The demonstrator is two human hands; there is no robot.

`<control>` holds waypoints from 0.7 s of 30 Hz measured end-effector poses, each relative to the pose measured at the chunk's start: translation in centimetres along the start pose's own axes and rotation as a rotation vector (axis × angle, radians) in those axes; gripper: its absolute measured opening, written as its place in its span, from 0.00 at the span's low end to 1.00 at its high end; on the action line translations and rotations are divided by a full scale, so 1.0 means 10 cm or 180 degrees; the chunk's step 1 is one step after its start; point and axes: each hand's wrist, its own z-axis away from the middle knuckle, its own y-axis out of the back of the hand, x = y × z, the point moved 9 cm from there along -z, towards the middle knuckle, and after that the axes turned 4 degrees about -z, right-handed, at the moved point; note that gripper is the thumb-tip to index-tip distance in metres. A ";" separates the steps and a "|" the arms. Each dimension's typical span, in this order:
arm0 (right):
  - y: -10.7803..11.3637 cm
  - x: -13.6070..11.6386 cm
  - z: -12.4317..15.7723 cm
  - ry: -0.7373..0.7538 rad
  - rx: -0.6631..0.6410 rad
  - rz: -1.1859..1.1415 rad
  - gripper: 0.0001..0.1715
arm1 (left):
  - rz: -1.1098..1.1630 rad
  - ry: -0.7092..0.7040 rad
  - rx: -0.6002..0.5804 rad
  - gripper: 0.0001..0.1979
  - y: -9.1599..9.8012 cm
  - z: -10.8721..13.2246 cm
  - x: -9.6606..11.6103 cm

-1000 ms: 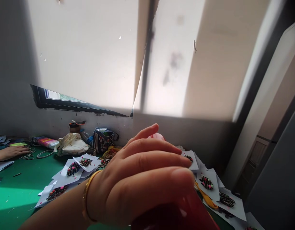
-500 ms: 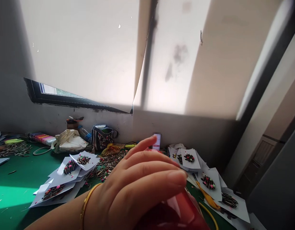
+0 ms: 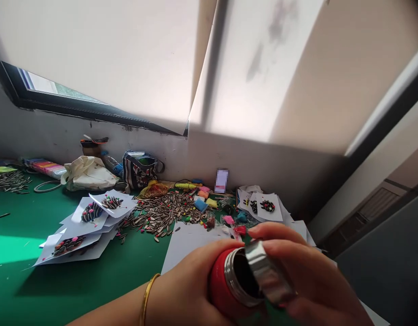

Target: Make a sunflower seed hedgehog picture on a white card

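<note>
My left hand (image 3: 190, 285), with a gold bangle (image 3: 148, 296) at its wrist, is wrapped around a red vacuum flask (image 3: 220, 280). The flask leans to the right, its steel threaded neck (image 3: 234, 278) uncovered and its inside dark. Gripped in the fingers of my right hand (image 3: 310, 276) is a shiny metal lid (image 3: 268, 274), tilted right beside the flask's mouth and partly covering it in view. Beneath my hands lies a sheet of white paper (image 3: 181, 246).
Sunflower seeds (image 3: 171, 206) are heaped on the green table (image 3: 103, 294). Cards with seed decorations lie in a left pile (image 3: 89, 231) and a right pile (image 3: 271, 213). Coloured clay packets (image 3: 200, 205), bags (image 3: 91, 174) and a propped phone (image 3: 221, 180) stand near the wall.
The view has tilted downward. My left hand, earlier raised close over a red surface, is now lower around the flask. My right hand with the lid has come into view, and the flask's mouth shows open.
</note>
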 end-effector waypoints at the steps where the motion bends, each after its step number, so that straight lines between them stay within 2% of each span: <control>1: -0.08 0.00 -0.04 0.0017 -0.0279 -0.0104 0.25 | 0.0068 0.0079 -0.0090 0.46 -0.01 -0.02 -0.06; 3: -0.27 -0.02 -0.12 0.0137 -0.0854 -0.0186 0.23 | 0.0071 0.0131 -0.0194 0.46 0.00 -0.03 -0.15; 5: -0.42 -0.02 -0.20 0.0280 -0.1108 -0.0032 0.24 | -0.0033 0.0167 -0.0125 0.46 0.04 -0.03 -0.25; 7: -0.50 0.03 -0.29 0.0229 -0.0859 0.0299 0.28 | -0.0209 0.0291 0.0160 0.46 0.12 -0.02 -0.40; 10: -0.53 0.18 -0.34 -0.0128 -0.0029 0.1075 0.32 | -0.0601 0.0507 0.0787 0.45 0.27 0.01 -0.62; 11: -0.58 0.22 -0.34 -0.0205 0.0059 0.1259 0.34 | -0.0718 0.0517 0.0942 0.44 0.31 0.02 -0.68; 14: -0.74 0.36 -0.35 -0.0350 -0.0014 0.1547 0.42 | -0.0983 0.0586 0.1080 0.42 0.41 -0.01 -0.85; 17: -0.83 0.45 -0.36 -0.0317 -0.0172 0.1508 0.43 | -0.1087 0.0598 0.1246 0.42 0.59 -0.05 -1.00; 19: -0.84 0.51 -0.34 -0.0293 -0.0228 0.1379 0.41 | -0.0987 0.0613 0.1356 0.41 0.76 -0.10 -1.12; 21: -0.86 0.60 -0.29 -0.0357 -0.0253 0.1180 0.38 | -0.0898 0.0654 0.1651 0.38 1.05 -0.17 -1.27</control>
